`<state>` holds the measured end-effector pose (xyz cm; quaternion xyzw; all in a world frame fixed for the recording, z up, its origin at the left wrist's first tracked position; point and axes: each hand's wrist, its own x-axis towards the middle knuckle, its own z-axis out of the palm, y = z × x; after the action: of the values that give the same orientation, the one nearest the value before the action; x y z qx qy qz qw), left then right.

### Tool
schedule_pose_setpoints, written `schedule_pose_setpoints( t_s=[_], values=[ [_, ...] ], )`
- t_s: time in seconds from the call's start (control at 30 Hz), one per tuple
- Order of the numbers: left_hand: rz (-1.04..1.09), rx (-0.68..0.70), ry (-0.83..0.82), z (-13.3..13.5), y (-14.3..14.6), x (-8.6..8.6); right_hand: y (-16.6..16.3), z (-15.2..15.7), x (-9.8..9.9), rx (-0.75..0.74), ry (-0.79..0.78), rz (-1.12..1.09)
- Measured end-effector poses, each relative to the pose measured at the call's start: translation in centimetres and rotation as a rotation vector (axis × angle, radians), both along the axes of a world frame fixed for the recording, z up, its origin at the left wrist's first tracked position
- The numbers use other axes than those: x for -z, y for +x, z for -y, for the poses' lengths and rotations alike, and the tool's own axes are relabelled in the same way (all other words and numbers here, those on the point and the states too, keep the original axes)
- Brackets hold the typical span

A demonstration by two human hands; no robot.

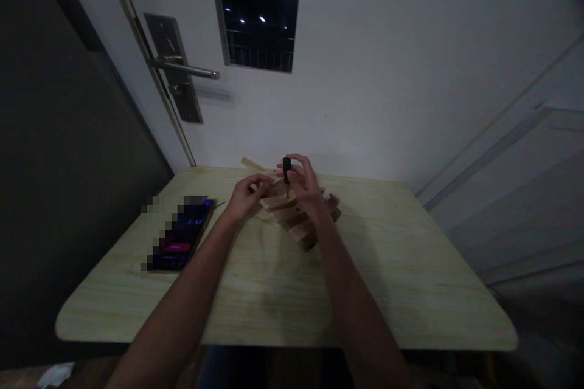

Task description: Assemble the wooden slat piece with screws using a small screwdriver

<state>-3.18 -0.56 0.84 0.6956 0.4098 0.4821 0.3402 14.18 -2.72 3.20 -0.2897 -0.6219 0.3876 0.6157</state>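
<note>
My right hand (303,179) is closed around the black handle of a screwdriver (287,170). The screwdriver stands nearly upright, its shaft pointing down at a slatted wooden piece (296,217). Whether its tip sits in a screw is too small to tell. At the left end of the slatted piece, my left hand (249,191) has its fingers bent together against the wood. What those fingertips grip, if anything, is hidden. Behind both hands, a thin light wooden strip (252,164) sticks out to the upper left.
A phone (189,237) with a lit screen lies at the left on the pale wooden table (401,292). Beyond the table's far edge rises a white door (365,73) with a metal handle (191,69) and a dark window (260,9). A dark panel (59,164) stands at the left.
</note>
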Motion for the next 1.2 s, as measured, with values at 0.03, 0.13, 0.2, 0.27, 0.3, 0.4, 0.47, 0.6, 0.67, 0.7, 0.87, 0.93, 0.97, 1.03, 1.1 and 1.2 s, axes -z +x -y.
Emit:
schedule_pose_setpoints(
  t_s=[0.03, 0.13, 0.2, 0.27, 0.3, 0.4, 0.47, 0.6, 0.67, 0.7, 0.87, 0.93, 0.97, 1.03, 1.1, 1.2],
  values=[
    [-0.034, -0.054, 0.066, -0.1, 0.1, 0.3, 0.1, 0.0, 0.0, -0.013, 0.005, 0.002],
    [-0.057, -0.053, 0.115, -0.3, 0.6, 1.4, 0.4, -0.2, 0.1, -0.045, 0.010, 0.003],
    [-0.026, 0.000, 0.038, -0.3, 1.0, 2.0, 0.5, -0.3, 0.1, -0.044, 0.007, -0.009],
    [-0.054, 0.046, 0.023, -0.2, 1.4, 2.3, 0.6, -0.4, 0.2, -0.026, -0.002, -0.015],
    [-0.066, 0.050, 0.031, -0.1, 1.6, 2.3, 0.6, -0.4, 0.2, -0.015, -0.008, -0.010],
    [-0.065, 0.068, 0.033, 0.1, 2.0, 2.2, 0.5, -0.4, 0.2, 0.031, -0.008, 0.029],
    [-0.062, 0.076, 0.021, 0.1, 2.0, 2.2, 0.5, -0.3, 0.1, 0.060, 0.002, 0.055],
    [-0.108, 0.050, 0.068, -0.2, 1.8, 2.6, 0.5, -0.1, 0.0, 0.043, -0.009, 0.053],
    [-0.134, 0.034, 0.100, -0.3, 1.8, 2.8, 0.7, -0.1, -0.1, 0.012, -0.009, 0.029],
    [-0.143, 0.027, 0.110, -0.3, 1.8, 2.9, 0.7, -0.1, -0.1, -0.004, -0.008, 0.019],
    [-0.155, 0.029, 0.079, -0.4, 2.1, 3.1, 0.9, -0.3, 0.0, -0.050, -0.010, -0.018],
    [-0.155, 0.029, 0.073, -0.4, 2.1, 3.1, 0.8, -0.4, 0.2, -0.023, -0.005, -0.031],
    [-0.155, 0.025, 0.075, -0.5, 2.1, 3.1, 0.7, -0.4, 0.2, -0.002, -0.001, -0.033],
    [-0.153, 0.022, 0.074, -0.4, 2.1, 3.1, 0.5, -0.4, 0.3, 0.040, 0.015, -0.025],
    [-0.153, 0.022, 0.063, -0.4, 2.1, 3.0, 0.4, -0.3, 0.2, 0.068, 0.021, -0.004],
    [-0.154, 0.021, 0.051, -0.2, 2.1, 2.8, 0.4, 0.1, -0.1, 0.071, 0.001, 0.040]
  ],
)
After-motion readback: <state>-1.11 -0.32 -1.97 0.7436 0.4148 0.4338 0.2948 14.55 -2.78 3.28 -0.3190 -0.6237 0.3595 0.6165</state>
